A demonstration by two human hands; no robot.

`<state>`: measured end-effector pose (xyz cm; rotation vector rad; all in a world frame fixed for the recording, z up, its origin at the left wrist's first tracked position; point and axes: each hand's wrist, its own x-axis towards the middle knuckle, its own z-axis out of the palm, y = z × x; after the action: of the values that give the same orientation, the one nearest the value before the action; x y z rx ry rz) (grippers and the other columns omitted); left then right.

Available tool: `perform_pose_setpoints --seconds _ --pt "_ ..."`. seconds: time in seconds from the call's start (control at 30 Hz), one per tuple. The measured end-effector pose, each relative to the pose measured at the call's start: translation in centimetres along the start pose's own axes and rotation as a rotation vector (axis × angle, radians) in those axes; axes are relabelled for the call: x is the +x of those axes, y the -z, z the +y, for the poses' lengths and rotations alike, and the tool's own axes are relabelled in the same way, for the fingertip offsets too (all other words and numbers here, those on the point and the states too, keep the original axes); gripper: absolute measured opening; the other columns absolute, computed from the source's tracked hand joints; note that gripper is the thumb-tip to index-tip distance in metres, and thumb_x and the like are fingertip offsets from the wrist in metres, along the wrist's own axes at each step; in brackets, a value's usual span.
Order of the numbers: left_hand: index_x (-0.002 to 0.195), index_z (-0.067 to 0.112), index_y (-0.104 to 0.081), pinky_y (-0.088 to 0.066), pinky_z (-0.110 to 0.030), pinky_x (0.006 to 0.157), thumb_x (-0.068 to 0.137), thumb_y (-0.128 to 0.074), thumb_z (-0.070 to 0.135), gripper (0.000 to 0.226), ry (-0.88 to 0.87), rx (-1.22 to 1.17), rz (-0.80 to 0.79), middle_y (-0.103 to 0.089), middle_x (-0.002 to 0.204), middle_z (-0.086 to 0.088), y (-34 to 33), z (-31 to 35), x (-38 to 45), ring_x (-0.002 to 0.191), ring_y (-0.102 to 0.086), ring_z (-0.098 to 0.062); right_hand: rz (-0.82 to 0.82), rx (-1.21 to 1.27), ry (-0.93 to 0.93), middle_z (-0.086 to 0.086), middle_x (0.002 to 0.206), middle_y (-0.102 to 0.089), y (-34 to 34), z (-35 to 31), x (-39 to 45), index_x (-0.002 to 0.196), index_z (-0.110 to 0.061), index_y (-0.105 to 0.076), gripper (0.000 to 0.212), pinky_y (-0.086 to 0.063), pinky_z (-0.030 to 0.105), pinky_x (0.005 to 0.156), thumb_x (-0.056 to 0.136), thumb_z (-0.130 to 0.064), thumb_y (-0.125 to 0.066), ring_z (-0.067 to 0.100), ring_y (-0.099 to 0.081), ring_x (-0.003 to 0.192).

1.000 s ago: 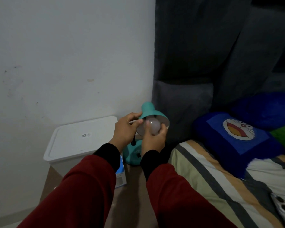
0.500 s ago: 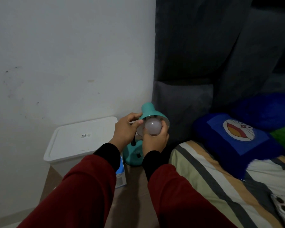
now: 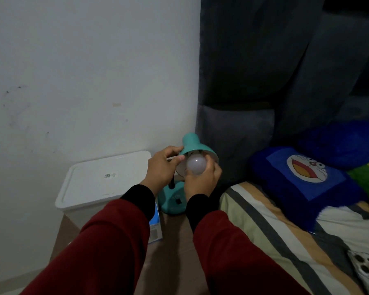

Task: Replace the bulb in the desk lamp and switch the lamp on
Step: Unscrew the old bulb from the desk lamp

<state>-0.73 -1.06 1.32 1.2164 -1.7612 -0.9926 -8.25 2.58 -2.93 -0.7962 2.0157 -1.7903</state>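
Note:
A teal desk lamp stands on a brown surface between a white box and the bed. Its shade (image 3: 193,144) is tilted toward me and its round base (image 3: 172,202) carries a black switch. My left hand (image 3: 161,169) grips the shade's left rim. A white round bulb (image 3: 196,166) sits at the mouth of the shade, unlit, and my right hand (image 3: 200,180) holds it from below with fingers wrapped around it. Whether the bulb's base sits in the socket is hidden by the shade.
A white lidded plastic box (image 3: 98,182) stands to the left against the wall. A blue and white carton (image 3: 156,227) lies under my left sleeve. A bed with a striped sheet (image 3: 264,226) and a blue cartoon pillow (image 3: 305,175) is on the right.
The bulb has come forward out of the shade and shows more fully. My right hand has turned and shifted lower around it. My left hand stays on the shade.

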Motion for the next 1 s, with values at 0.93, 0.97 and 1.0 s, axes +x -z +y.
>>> perform_pose_setpoints --seconds 0.93,0.97,1.0 --pt "0.117 0.017 -0.065 -0.048 -0.041 0.101 0.088 -0.062 0.017 0.028 0.026 -0.011 0.004 -0.067 0.117 -0.003 -0.01 0.12 0.15 0.109 -0.060 -0.017 -0.055 0.044 -0.094 0.012 0.143 -0.037 0.56 0.09 0.08 0.137 -0.015 -0.042 0.070 -0.043 0.038 0.105 0.075 -0.014 -0.074 0.029 -0.046 0.127" --pt "0.117 0.017 -0.065 -0.048 -0.040 0.101 0.088 -0.062 0.017 0.029 0.024 -0.006 -0.001 -0.066 0.117 -0.003 -0.02 0.12 0.11 0.108 -0.060 -0.016 -0.057 0.049 -0.078 0.012 0.141 -0.038 0.62 0.22 0.07 0.135 -0.016 -0.045 0.067 -0.044 0.039 0.104 0.074 -0.011 -0.073 0.030 -0.047 0.125" --pt "0.117 0.017 -0.065 -0.049 -0.040 0.100 0.088 -0.062 0.017 0.029 0.022 -0.003 -0.004 -0.066 0.117 -0.003 -0.04 0.12 0.10 0.107 -0.060 -0.016 -0.053 0.063 -0.064 0.013 0.138 -0.040 0.65 0.26 0.03 0.133 -0.017 -0.046 0.065 -0.045 0.041 0.103 0.074 -0.008 -0.072 0.030 -0.048 0.123"
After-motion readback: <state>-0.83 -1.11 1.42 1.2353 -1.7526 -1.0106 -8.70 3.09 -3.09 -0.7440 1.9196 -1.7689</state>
